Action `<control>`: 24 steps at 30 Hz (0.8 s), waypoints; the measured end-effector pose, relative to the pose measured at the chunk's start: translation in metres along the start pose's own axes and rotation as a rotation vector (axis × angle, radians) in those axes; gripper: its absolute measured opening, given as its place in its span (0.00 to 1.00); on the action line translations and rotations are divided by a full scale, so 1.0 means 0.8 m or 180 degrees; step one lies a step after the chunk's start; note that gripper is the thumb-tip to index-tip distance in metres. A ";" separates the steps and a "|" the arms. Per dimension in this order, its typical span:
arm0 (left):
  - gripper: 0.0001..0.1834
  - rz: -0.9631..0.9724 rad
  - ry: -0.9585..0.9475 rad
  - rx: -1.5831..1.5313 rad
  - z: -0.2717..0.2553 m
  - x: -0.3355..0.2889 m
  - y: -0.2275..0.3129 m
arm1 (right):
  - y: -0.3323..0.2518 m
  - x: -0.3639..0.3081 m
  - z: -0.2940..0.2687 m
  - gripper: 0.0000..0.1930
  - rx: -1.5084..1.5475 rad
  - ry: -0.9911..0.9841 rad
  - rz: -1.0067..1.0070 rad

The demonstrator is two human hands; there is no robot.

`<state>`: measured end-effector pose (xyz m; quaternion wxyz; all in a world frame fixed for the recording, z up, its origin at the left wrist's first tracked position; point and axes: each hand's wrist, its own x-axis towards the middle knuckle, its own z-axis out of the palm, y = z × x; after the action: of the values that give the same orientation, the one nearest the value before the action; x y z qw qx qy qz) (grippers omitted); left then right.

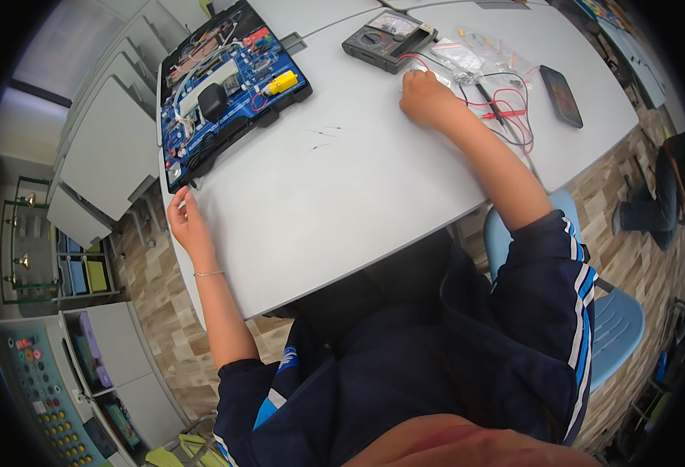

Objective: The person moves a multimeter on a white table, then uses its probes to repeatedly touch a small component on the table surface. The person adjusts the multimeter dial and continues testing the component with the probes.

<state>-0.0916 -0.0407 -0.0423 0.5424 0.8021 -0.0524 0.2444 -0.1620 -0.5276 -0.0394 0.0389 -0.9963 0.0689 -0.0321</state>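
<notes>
A black smartphone [561,96] is laid flat near the right edge of the white table [342,233]. Two light blue plastic chairs are seen at the right, one [494,237] placed against the table's near edge, the other [619,335] set farther out on the wood-patterned floor [156,288]. Along the left, white flip-top tables [109,156] are parked with their tops tilted up. Beyond them, brass bells [29,199] are hung in a green frame. Lower down, a purple box [93,350] is shelved in a grey cabinet [152,354]. At the far right, a seated person's dark-trousered leg [646,217] is partly seen.
</notes>
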 end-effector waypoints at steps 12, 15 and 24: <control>0.15 -0.0072 -0.0097 -0.0202 0.003 -0.002 0.006 | 0.232 -0.028 -0.086 0.06 0.6321 0.0347 0.0194; 0.15 -0.0103 -0.0095 -0.0156 0.001 -0.004 0.011 | 0.283 -0.040 -0.095 0.04 0.6332 0.0481 0.0583; 0.14 -0.0253 -0.0071 -0.0048 0.004 -0.005 0.015 | 0.373 -0.011 -0.024 0.14 0.1677 0.0813 0.2263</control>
<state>-0.0982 -0.0495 -0.0350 0.5571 0.8021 -0.0283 0.2133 -0.2121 -0.8225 -0.0449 0.2907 -0.8550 0.4002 -0.1557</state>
